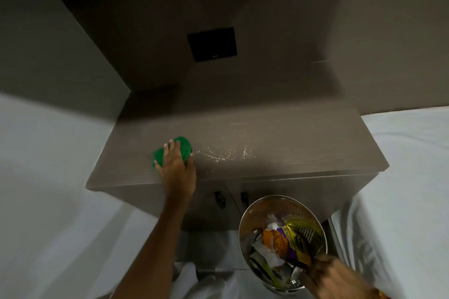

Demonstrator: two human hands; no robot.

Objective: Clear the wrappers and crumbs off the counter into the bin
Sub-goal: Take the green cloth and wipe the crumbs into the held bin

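My left hand (177, 165) presses a bunched green cloth (184, 148) flat onto the left part of the grey wood counter (303, 153). Pale crumbs (226, 152) lie scattered on the counter just right of the cloth. My right hand (332, 274) grips the near rim of a shiny metal bin (247, 221), held below the counter's front edge. Inside the bin lie crumpled wrappers (281, 243): orange, purple, yellow and white ones.
The counter tops a small cabinet with two doors and dark handles (220, 199). A black square panel (212, 43) sits on the wall behind. White bedding (408, 165) lies to the right and a white surface (48, 189) to the left.
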